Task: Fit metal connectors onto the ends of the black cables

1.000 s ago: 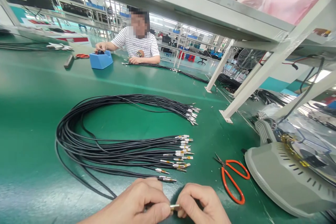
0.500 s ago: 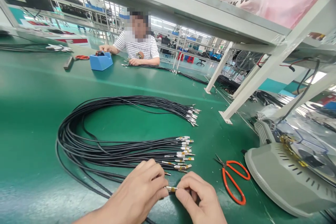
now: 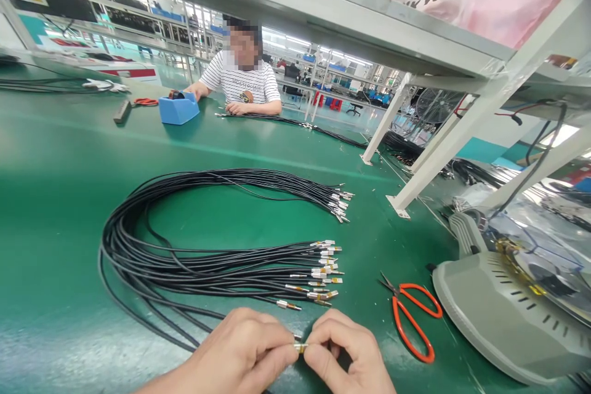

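Observation:
My left hand (image 3: 252, 351) pinches the metal connector (image 3: 300, 348) at the end of a black cable, low in the view. Thumb and fingertips of my right hand (image 3: 348, 351) close on the connector's other end, where a yellow-brown band shows. The two sets of fingertips almost touch, so most of the connector is hidden. Just beyond my hands lies a U-shaped bundle of black cables (image 3: 138, 221), its two ends facing right. Silver connectors, several with the same yellow-brown band, tip the near cable ends (image 3: 325, 271).
Red-handled scissors (image 3: 415, 320) lie right of my hands, beside a grey-green machine (image 3: 498, 314). White shelf legs (image 3: 443, 135) stand on the green table (image 3: 55, 197). Across it sits a person (image 3: 247, 83) near a blue tape dispenser (image 3: 179, 109) and more cables.
Both hands have moved slightly down toward me with the connector, and my left fingers have come off the near cables, uncovering another connector. The person opposite has lowered a hand behind the dispenser.

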### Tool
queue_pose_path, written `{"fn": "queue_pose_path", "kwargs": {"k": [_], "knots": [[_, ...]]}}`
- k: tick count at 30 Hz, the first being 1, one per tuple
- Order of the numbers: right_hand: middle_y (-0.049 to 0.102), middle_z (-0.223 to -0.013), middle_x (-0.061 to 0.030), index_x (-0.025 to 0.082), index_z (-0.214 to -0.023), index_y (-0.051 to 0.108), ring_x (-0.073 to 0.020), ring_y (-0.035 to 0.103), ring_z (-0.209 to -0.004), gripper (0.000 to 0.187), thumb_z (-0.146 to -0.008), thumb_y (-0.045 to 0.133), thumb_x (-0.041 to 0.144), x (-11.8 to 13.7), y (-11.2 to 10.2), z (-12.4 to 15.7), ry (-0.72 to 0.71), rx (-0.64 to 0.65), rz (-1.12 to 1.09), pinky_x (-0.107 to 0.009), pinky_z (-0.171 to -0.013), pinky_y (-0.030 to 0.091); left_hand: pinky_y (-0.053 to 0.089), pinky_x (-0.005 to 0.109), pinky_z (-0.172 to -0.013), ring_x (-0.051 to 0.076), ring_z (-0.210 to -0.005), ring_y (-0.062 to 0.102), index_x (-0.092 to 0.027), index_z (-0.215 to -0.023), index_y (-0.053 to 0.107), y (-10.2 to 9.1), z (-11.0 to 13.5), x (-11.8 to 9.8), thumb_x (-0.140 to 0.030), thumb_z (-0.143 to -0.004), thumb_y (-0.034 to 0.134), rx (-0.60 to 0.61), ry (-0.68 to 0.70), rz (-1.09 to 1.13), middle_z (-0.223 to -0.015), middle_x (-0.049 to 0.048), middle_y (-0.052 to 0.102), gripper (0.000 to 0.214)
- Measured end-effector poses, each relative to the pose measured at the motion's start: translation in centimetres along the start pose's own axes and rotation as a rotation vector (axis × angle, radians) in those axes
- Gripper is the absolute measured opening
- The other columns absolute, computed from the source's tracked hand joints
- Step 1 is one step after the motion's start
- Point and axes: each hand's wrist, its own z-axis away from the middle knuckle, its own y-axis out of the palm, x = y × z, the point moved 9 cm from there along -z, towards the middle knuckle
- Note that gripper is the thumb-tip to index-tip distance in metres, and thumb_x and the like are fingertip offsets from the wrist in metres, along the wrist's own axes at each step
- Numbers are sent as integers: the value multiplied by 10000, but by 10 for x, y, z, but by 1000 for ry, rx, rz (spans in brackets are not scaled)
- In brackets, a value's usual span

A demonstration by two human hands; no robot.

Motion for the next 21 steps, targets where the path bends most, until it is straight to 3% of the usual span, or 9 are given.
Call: {"fn": "queue_pose_path", "kwargs": {"k": [10, 21], "knots": [[586, -633, 1, 192, -630, 676, -132, 473, -608, 199, -819, 650, 248, -1, 5, -1, 1, 29, -10, -236, -563, 337, 388, 201, -638, 136, -635, 512, -201, -766, 751, 3, 2, 11, -394, -964, 512, 8, -78, 126, -620, -43, 610, 366], [555, -684, 3, 187, -698, 644, -130, 465, -638, 246, -887, 582, 332, 0, 3, -1, 35, 54, 24, -235, -582, 328, 431, 205, -699, 159, -709, 567, -239, -912, 719, -5, 3, 7, -418, -986, 447, -9, -52, 147, -754, -25, 655, 333]]}}
